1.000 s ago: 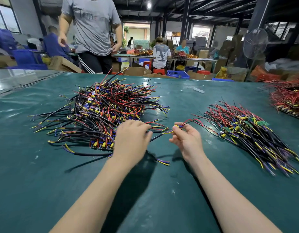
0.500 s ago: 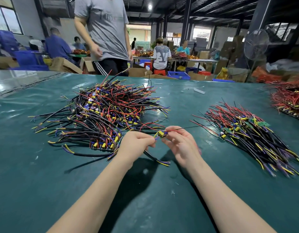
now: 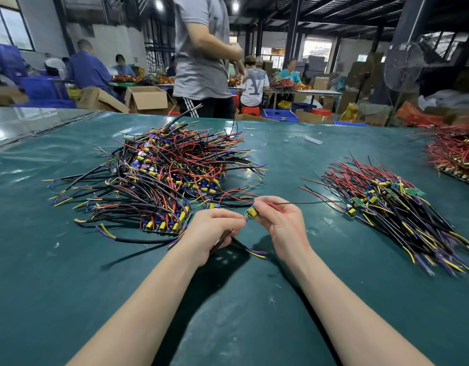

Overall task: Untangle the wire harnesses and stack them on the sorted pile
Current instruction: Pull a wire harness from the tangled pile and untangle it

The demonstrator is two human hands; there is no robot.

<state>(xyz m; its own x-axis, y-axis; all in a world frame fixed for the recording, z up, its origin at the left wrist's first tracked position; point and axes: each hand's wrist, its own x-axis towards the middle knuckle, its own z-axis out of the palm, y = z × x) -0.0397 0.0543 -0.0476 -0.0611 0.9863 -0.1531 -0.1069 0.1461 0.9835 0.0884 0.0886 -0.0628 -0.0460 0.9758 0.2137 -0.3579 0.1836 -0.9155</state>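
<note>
Fingers [image 3: 266, 205] of both hands curl on one wire harness [image 3: 251, 213]: left hand [image 3: 212, 231] grips its black cable [image 3: 241, 245], right hand [image 3: 283, 223] pinches its red wire [image 3: 274, 207], between tangled pile [image 3: 170, 175] and sorted pile [image 3: 391, 207].

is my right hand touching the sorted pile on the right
Apart. The head view shows bare green table between the right hand, which pinches a harness, and the sorted pile.
</note>
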